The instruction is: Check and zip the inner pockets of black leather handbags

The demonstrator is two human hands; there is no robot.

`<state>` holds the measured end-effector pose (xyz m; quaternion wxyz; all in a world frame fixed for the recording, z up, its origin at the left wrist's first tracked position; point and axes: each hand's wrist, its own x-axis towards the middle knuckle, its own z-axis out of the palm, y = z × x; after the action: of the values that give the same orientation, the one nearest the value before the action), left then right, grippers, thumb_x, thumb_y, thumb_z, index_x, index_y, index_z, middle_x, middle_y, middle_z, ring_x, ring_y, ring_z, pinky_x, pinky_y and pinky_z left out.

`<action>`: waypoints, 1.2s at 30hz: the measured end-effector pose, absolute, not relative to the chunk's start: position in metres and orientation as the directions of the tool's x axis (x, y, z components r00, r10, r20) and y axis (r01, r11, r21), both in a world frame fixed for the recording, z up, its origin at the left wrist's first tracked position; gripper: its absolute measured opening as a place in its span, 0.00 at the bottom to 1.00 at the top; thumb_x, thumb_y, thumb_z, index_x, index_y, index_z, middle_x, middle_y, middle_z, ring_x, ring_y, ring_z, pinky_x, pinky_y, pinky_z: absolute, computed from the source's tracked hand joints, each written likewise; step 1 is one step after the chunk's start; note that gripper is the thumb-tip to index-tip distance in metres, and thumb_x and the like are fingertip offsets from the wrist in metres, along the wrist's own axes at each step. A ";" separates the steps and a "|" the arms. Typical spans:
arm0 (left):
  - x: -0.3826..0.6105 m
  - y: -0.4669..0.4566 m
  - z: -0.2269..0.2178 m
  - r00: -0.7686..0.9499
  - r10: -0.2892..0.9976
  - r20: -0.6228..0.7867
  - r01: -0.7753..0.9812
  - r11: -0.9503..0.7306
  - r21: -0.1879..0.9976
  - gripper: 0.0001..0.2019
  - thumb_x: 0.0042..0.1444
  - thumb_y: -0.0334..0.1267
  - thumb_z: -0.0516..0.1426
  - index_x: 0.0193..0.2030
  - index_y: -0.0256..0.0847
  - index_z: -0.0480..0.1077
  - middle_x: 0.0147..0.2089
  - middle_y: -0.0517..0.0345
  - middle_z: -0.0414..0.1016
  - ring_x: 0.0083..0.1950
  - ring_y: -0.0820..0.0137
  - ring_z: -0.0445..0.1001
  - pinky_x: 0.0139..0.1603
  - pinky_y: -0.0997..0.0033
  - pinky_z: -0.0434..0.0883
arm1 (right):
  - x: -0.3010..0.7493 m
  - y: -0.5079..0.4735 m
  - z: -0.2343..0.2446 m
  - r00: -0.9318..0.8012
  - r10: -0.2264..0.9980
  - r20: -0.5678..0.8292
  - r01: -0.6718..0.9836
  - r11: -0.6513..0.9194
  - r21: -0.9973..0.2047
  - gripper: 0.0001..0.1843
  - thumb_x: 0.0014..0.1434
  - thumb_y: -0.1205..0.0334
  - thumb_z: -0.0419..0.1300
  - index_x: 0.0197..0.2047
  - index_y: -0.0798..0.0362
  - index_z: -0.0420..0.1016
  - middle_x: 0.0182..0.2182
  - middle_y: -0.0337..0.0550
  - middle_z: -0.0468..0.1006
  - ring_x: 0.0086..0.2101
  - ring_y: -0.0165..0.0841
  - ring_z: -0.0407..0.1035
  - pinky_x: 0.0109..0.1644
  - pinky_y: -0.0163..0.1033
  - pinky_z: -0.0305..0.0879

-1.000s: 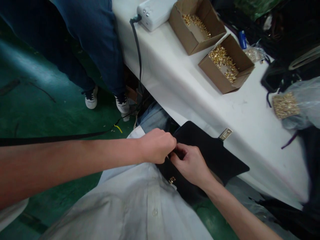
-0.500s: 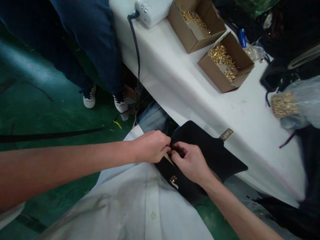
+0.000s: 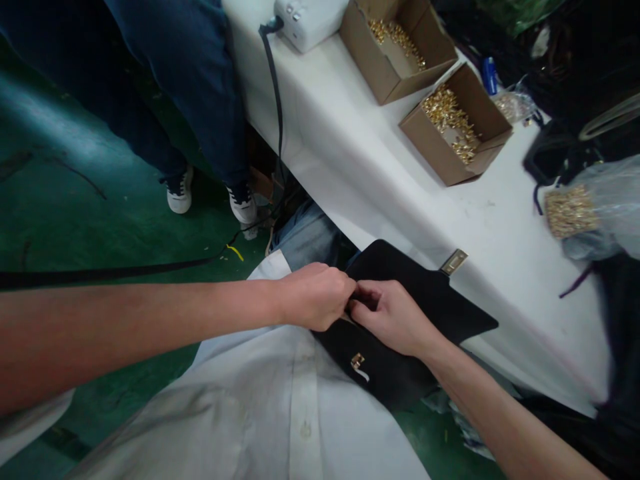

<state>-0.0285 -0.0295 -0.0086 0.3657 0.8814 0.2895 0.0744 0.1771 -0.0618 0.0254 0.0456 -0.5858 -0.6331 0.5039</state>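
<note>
A black handbag (image 3: 385,373) lies on my lap against the table edge, its flap (image 3: 425,293) folded open toward the table. A metal plate (image 3: 454,262) sits at the flap's tip, and a gold clasp (image 3: 357,362) with a white strip is on the bag's front. My left hand (image 3: 320,297) is closed in a fist at the bag's opening. Right beside it, my right hand (image 3: 393,317) pinches with thumb and forefinger. Their fingertips meet over something dark and small that I cannot make out. Both hands cover part of the opening.
Two cardboard boxes (image 3: 457,127) of small gold fittings stand on the white-covered table (image 3: 345,160). A bag of gold pieces (image 3: 570,212) lies at right. A white power box (image 3: 313,23) has a black cable (image 3: 275,100). Another person's legs (image 3: 175,87) stand at left.
Both hands have shifted slightly right along the bag's opening, staying together. The bag's front has tilted a little more into view, with the clasp moved right.
</note>
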 end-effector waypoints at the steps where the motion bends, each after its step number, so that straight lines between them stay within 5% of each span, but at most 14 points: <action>1: -0.029 -0.029 -0.008 0.824 0.561 -0.078 0.448 -0.560 0.697 0.05 0.67 0.30 0.60 0.43 0.36 0.79 0.43 0.43 0.86 0.46 0.52 0.86 0.42 0.62 0.78 | 0.178 -0.061 0.026 -0.312 0.783 -0.539 0.690 -0.203 -0.695 0.07 0.57 0.61 0.61 0.31 0.53 0.79 0.26 0.37 0.77 0.29 0.32 0.66 0.32 0.38 0.59; 7: -0.029 -0.027 -0.017 0.774 0.626 -0.092 0.464 -0.463 0.755 0.07 0.68 0.29 0.59 0.41 0.37 0.80 0.40 0.45 0.86 0.43 0.55 0.86 0.38 0.65 0.73 | 0.179 -0.062 0.026 -0.267 0.776 -0.571 0.636 -0.303 -0.710 0.11 0.59 0.55 0.63 0.33 0.54 0.81 0.27 0.38 0.79 0.28 0.31 0.67 0.32 0.37 0.60; 18: -0.038 -0.027 -0.008 0.692 0.685 -0.226 0.471 -0.192 0.861 0.07 0.58 0.29 0.62 0.35 0.39 0.83 0.29 0.59 0.82 0.28 0.69 0.76 0.27 0.70 0.62 | 0.171 -0.072 0.025 -0.246 0.780 -0.575 0.562 -0.368 -0.740 0.09 0.57 0.58 0.63 0.33 0.54 0.82 0.28 0.38 0.80 0.29 0.32 0.68 0.33 0.37 0.59; 36: -0.036 -0.021 -0.012 0.752 0.638 -0.164 0.395 -0.238 0.887 0.10 0.60 0.24 0.62 0.30 0.38 0.80 0.28 0.59 0.80 0.31 0.69 0.74 0.31 0.70 0.63 | 0.176 -0.067 0.027 -0.300 0.778 -0.552 0.614 -0.286 -0.736 0.08 0.60 0.59 0.63 0.33 0.52 0.82 0.30 0.39 0.83 0.30 0.34 0.72 0.35 0.38 0.66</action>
<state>-0.0358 -0.0210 -0.0119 0.5205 0.7780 0.3320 0.1169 0.1765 -0.0675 0.0273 0.0751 -0.5867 -0.5929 0.5465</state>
